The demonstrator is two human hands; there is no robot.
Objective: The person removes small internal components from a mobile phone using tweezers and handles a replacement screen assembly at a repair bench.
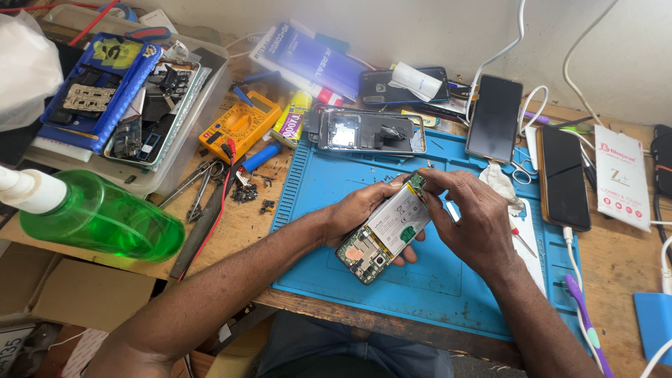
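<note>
While left hand [357, 213] fingers grip one opened phone [385, 231], right hand [472, 224] fingers pinch its top.

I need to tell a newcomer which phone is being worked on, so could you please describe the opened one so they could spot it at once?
Start at the blue work mat in the middle of the wooden bench. Above its centre, the left hand and right hand hold the opened phone. Unlike the dark-screened phones lying flat to the right, its back is off, showing a white battery and green circuit board.
</note>
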